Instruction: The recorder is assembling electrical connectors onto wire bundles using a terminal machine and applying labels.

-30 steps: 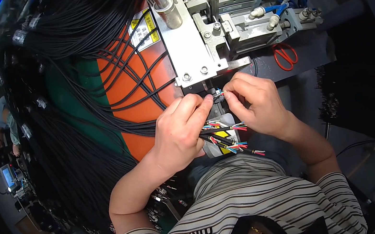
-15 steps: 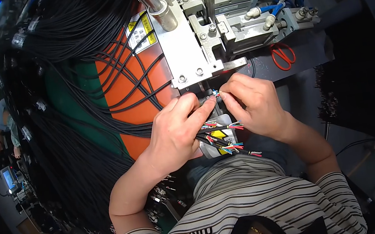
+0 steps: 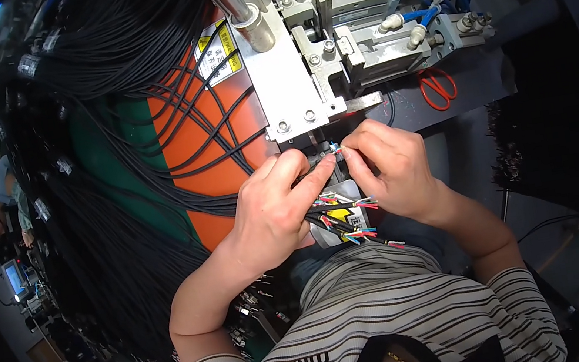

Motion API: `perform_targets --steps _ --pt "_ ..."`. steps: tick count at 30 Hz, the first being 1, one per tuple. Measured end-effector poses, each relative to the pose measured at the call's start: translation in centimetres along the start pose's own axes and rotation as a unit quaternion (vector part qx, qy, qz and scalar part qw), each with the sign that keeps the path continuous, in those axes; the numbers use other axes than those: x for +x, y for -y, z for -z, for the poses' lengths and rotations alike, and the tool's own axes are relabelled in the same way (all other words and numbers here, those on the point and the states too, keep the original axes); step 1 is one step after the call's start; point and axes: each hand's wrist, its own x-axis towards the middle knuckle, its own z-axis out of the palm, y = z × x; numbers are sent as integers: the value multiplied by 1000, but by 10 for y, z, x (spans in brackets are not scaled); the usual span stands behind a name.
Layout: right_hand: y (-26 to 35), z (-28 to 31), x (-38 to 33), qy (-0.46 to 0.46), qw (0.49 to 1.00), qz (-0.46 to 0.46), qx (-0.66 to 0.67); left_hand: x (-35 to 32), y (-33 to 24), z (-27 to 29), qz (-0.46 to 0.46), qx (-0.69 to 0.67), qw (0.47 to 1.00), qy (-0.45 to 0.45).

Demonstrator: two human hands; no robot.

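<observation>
Under the edge of a metal clamping machine [image 3: 288, 69], my two hands meet at one small cable end with thin coloured wires [image 3: 335, 148]. My left hand [image 3: 270, 202] is closed, its thumb and forefinger pinching beside that end; the cable itself is mostly hidden by the fingers. From the other side, my right hand [image 3: 392, 165] pinches the fine wires between thumb and forefinger. Several black cables with stripped ends [image 3: 361, 233], showing red, blue and white wires, stick out below my left hand, over a plate with a yellow label [image 3: 340, 216].
Bundles of black cables [image 3: 110, 185] fill the left side, crossing an orange and green surface [image 3: 214, 226]. Red-handled scissors [image 3: 438, 89] lie right of the machine. Blue air hoses [image 3: 421, 11] run to its cylinders. Another person [image 3: 2, 186] is at the far left.
Both hands stay at the same spot. My right hand has shifted very slightly downward; the stripped cable ends below have moved a little.
</observation>
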Motion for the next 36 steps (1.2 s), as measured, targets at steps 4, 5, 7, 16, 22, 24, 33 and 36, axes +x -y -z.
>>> perform_targets --steps 4,5,7,16,22,24,33,36 --pt "-5 -4 -3 -14 1000 1 4 1 -4 3 5 -4 1000 25" --pt "-6 -4 -2 -13 1000 12 -4 2 -4 3 6 3 999 38" --pt "-5 -3 -1 -12 1000 22 -12 2 -5 4 6 10 999 50" --pt "0 9 20 139 985 41 -99 -1 -3 9 -23 85 992 93" --pt "3 -10 6 51 999 5 -6 -9 3 13 -33 91 993 66" --pt "4 -11 7 41 999 -3 14 -9 3 17 -30 92 993 72" --pt "2 -19 9 -17 998 58 -1 -5 5 18 -28 96 992 77" --pt "0 -19 9 -17 998 58 -15 -5 5 14 -30 105 991 73"
